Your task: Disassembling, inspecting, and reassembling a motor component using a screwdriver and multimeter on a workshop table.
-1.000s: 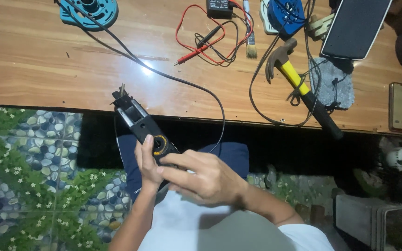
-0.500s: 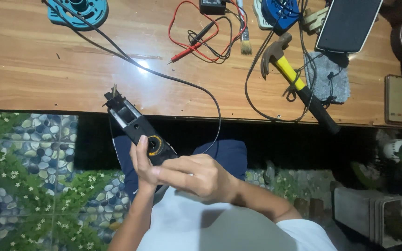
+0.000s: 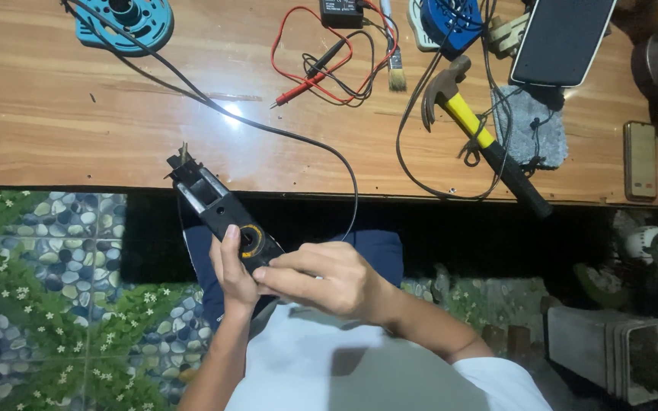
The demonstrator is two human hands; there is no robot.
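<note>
A: Where's the black device rn?

B: Below the tabletop edge, over the person's lap, front end tilted up-left toward the wood. Left hand wraps the rear from below, thumb by the yellow-ringed dial. Right hand lies across the back end, fingers pressed together on it.

A: Handling?

B: Prob. rigid plastic shell, light enough for one hand, not slippery-looking. Thin metal bits at the front tip look fragile, so I'd hold mid-body or rear, as both hands do.

A: Anything unclear?

B: Yes. Rear of the device is hidden under both hands; can't tell if the black cable joins it. Open section near the front is too dark to read. Hammer, red probe leads sit well apart, untouched.
</note>
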